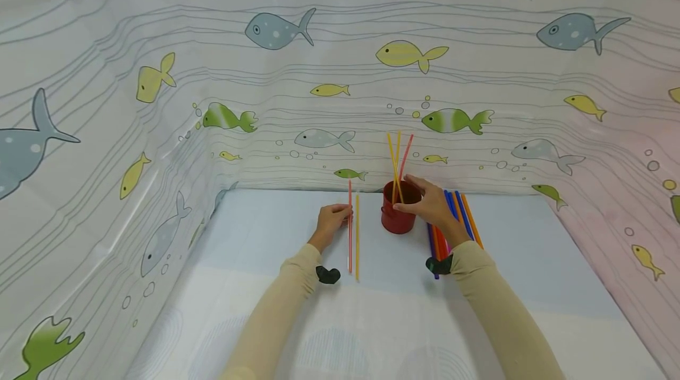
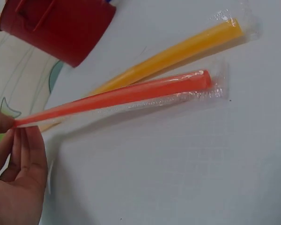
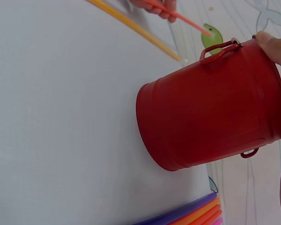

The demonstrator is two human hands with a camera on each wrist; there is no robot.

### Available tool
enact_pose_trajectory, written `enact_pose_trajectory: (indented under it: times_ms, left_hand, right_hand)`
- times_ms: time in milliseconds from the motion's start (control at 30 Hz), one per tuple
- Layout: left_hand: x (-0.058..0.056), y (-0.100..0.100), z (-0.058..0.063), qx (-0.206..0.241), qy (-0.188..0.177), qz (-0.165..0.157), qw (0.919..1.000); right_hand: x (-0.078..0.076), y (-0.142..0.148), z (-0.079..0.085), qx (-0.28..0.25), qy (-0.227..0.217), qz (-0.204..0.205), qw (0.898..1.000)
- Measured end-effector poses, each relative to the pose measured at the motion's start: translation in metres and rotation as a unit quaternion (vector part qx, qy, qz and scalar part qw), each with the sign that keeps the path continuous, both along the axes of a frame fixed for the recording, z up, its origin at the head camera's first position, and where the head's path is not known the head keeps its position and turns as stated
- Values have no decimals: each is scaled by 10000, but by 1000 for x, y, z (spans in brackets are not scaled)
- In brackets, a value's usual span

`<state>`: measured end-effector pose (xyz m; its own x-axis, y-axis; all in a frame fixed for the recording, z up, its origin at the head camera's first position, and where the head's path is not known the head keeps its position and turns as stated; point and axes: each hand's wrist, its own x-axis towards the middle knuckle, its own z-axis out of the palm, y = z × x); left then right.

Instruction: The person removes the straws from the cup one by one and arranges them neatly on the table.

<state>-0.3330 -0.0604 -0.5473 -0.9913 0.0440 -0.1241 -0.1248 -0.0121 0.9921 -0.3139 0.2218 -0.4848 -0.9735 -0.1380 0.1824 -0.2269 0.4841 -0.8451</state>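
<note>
My left hand pinches a red straw in a clear wrapper. In the left wrist view, the straw's free end sticks out past the fingers, above the table. Beside it a wrapped yellow straw lies on the table. My right hand grips the upper rim of a small red metal bucket, thumb on the near side and fingers at the far side. Yellow straws and a red straw lean upright inside the bucket; their lower ends are hidden.
Right of the bucket, partly under my right forearm, lie several straws, among them a blue straw and an orange straw. A fish-patterned sheet stands behind the white table and along both sides.
</note>
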Motion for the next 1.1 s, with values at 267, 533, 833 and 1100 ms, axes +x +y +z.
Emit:
enact_pose_trajectory:
  times_ms: [267,533,833,1100]
  left_hand:
    - [2,-1,-4,-502,34,42,9987]
    - [-1,-6,-9,-675,131,31,9976]
    - [0,-9,-9,-1306,334,-148,9908]
    - [0,-10,-10,-1614,517,-279,9851]
  right_hand:
    - [1,-2,2,10,14,-2,10000]
    - [2,-2,4,54,-18,-37,10000]
    - [1,-2,3,75,-90,-70,9999]
    - [1,-2,4,62,-76,-75,9999]
